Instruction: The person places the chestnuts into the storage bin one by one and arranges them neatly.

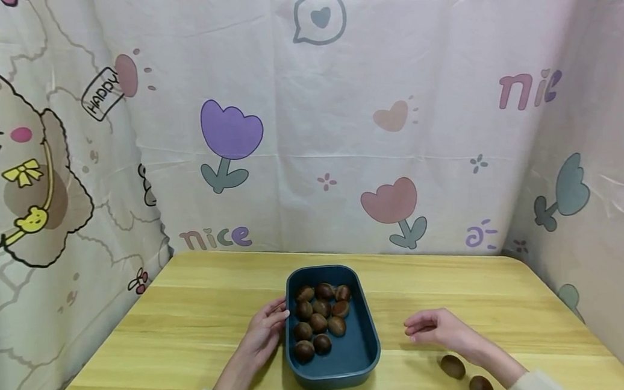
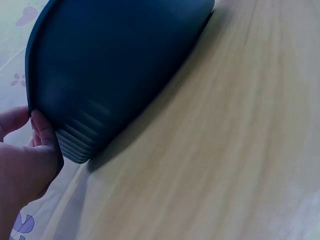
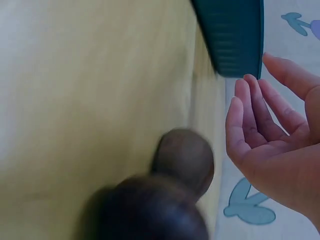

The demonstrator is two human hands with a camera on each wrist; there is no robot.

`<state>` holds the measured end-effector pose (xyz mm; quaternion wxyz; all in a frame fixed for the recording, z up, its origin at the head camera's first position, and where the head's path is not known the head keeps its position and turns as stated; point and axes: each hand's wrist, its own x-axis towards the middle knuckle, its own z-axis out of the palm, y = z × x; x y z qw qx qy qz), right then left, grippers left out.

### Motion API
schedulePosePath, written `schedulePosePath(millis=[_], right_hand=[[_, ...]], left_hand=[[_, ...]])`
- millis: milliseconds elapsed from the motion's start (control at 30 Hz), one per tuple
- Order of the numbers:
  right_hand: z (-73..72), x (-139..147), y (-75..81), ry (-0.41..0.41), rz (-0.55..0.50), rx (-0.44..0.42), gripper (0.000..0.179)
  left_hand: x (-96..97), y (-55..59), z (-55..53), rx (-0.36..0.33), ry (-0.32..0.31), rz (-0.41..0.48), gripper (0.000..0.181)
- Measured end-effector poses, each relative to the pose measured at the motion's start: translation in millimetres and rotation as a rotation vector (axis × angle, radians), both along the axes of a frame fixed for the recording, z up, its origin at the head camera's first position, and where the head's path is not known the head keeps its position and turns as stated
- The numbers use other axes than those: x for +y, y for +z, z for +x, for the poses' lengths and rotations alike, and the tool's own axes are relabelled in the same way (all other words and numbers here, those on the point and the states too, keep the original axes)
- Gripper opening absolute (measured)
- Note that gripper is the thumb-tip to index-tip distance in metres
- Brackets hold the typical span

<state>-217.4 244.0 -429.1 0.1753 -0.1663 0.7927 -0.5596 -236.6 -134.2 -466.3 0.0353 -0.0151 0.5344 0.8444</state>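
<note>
A dark blue-green rectangular box stands on the table with several brown chestnuts inside, mostly toward its far end and left side. My left hand holds the box's left side. In the left wrist view, thumb and fingers of the left hand pinch the rim of the box. Right of the box, my right hand hovers with loosely bent fingers and nothing in them. Two loose chestnuts lie by the right wrist: one nearer the hand, the other chestnut closer to the front.
The wooden table has its far edge along a printed cloth. More of the cloth hangs at the left and right sides.
</note>
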Motion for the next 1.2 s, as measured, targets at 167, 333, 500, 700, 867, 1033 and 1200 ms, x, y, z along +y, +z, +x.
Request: schedulePosePath(millis=[167, 333, 500, 700, 867, 1033, 1200], right_hand=[[11.1, 17.4, -6.5, -0.025, 0.026, 0.012, 0.038], [18.2, 34.5, -10.2, -0.058, 0.086, -0.009, 0.036], [23.9, 47.6, -13.1, -0.064, 0.144, -0.02, 0.034], [28.8, 60.9, -15.1, -0.049, 0.21, -0.062, 0.033], [31.4, 66.8, -18.0, -0.046, 0.192, -0.051, 0.039], [31.5, 67.1, -22.4, -0.042, 0.205, -0.031, 0.043], [29.6, 66.3, -24.2, -0.036, 0.245, -0.009, 0.043]], left_hand=[[0.7, 1.0, 0.3, 0.0, 0.001, 0.011, 0.041], [0.5, 1.6, 0.6, 0.001, -0.005, 0.017, 0.041], [-0.1, 1.6, 0.5, 0.0, -0.008, 0.022, 0.041], [0.0, 1.6, 0.3, 0.001, -0.014, 0.019, 0.041], [0.7, 1.7, 0.4, -0.004, -0.012, 0.021, 0.042], [0.3, 2.3, 0.2, -0.005, -0.02, 0.036, 0.043], [0.2, 1.8, -0.2, -0.005, -0.03, 0.043, 0.043]])
